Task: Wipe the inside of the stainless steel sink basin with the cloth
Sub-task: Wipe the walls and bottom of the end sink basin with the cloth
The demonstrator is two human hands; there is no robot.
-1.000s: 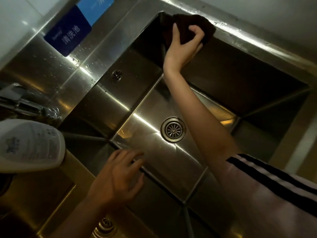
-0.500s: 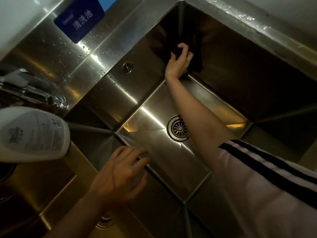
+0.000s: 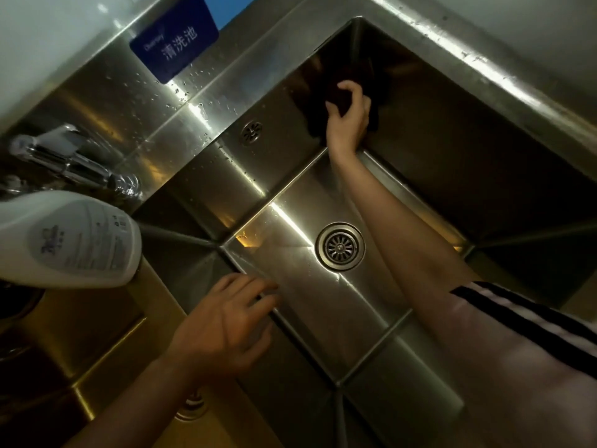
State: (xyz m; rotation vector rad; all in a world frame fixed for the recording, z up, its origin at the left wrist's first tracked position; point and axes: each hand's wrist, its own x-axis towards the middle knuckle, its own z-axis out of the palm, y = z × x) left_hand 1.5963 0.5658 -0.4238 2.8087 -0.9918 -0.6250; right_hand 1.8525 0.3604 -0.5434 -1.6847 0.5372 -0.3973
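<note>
1. The stainless steel sink basin [image 3: 323,305] fills most of the view, a deep square tub with creased, sloping floor panels and dark far walls.
2. The steel table [image 3: 106,101] surrounds the basin; its rim and raised back are dotted with water drops.
3. The person's right arm reaches across the basin from a white sleeve [image 3: 517,367] with black stripes.
4. A white plastic bottle [image 3: 68,240] with a printed label lies on its side at the left edge, just beside the basin's near-left corner.
5. A blue sign [image 3: 176,43] with white Chinese characters is fixed to the raised back.
6. The left hand [image 3: 223,328] hangs over the basin's near-left edge, fingers loosely spread and holding nothing; whether it touches the steel cannot be told.
7. The dark cloth [image 3: 376,88] is pressed against the far corner of the basin, where two walls meet, above the floor.
8. The right hand [image 3: 349,118] has its fingers curled around the cloth, bunching it against the wall.
9. A chrome faucet [image 3: 68,163] juts in at the left, above the bottle.
10. The round drain strainer [image 3: 340,246] sits in the basin floor, just left of the right forearm.
11. A small round overflow grille [image 3: 251,132] is set in the left wall, near the cloth.
</note>
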